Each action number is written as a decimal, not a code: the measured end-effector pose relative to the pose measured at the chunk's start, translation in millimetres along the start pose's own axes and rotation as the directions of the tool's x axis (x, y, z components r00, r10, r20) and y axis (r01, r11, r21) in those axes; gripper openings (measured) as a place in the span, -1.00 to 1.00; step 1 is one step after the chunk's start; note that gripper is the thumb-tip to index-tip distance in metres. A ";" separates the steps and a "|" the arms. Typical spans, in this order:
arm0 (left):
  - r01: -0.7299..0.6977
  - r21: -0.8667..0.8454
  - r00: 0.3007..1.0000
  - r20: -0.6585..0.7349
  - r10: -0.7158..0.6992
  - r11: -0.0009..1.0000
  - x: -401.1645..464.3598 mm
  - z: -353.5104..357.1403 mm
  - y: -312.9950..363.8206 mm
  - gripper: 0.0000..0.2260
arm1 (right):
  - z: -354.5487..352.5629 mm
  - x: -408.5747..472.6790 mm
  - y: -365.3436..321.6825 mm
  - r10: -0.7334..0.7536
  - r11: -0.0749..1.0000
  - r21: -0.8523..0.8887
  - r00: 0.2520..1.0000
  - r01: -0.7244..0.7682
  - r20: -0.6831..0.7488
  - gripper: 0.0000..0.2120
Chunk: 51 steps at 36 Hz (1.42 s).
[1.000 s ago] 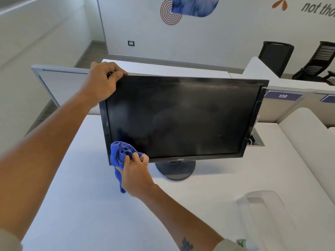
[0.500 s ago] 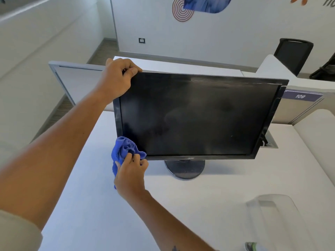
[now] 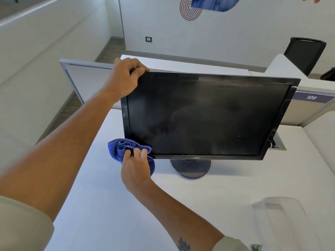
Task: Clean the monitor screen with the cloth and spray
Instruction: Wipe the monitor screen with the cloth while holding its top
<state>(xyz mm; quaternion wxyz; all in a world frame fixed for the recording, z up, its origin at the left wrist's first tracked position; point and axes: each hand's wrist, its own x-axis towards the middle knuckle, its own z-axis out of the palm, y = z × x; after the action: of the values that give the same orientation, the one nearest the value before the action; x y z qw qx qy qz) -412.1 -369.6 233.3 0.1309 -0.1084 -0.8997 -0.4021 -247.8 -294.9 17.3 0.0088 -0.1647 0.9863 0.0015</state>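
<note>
Low, right hand bunches nubby blue cloth against glossy monitor

A white desk is seen in an open-plan office, bounded by a grey-framed partition along its far edge. A white wall beyond is decorated with a ringed graphic and a blue shape. A black chair is placed at far right, near a panel numbered 109.
</note>
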 end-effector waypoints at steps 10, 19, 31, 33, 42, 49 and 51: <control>0.000 -0.002 1.000 0.016 0.000 1.000 -1.7 -3.3 -1.8 -0.75 | -3.5 -21.3 56.3 0.084 0.995 0.047 0.996 -0.083 -0.026 -0.63; -0.012 -0.003 1.000 0.022 0.012 1.000 -2.3 -3.4 4.4 -0.75 | -9.4 -59.7 141.7 0.200 0.979 0.047 0.977 -0.196 -0.079 -0.72; -0.042 0.008 0.998 0.040 0.042 0.999 -0.5 -4.7 3.1 -0.76 | -11.5 -100.4 231.5 0.331 0.940 -0.046 0.937 -0.337 -0.111 -0.57; -0.064 0.014 0.997 0.041 0.063 0.998 1.5 -3.5 0.2 -0.76 | -11.9 -106.3 247.3 0.363 0.928 -0.061 0.929 -0.368 -0.079 -0.58; -0.108 0.029 0.994 0.028 0.107 0.994 6.8 -0.9 -6.8 -0.78 | -9.6 -133.8 324.6 0.513 0.846 -0.133 0.857 -0.516 -0.052 -0.62; -0.095 0.025 0.995 0.028 0.094 0.995 4.8 -0.3 -1.8 -0.79 | -14.8 -150.7 369.6 0.617 0.761 -0.226 0.786 -0.608 -0.036 -0.49; -0.094 0.031 0.995 0.025 0.093 0.995 4.4 -0.4 -1.0 -0.78 | -17.5 -155.4 379.7 0.643 0.735 -0.251 0.765 -0.630 -0.035 -0.49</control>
<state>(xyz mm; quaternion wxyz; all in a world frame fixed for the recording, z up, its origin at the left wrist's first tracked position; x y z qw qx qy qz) -416.5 -370.2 234.2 0.1405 -0.1529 -0.9015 -0.3796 -224.4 114.6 37.6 0.0138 0.1826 0.9742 0.1319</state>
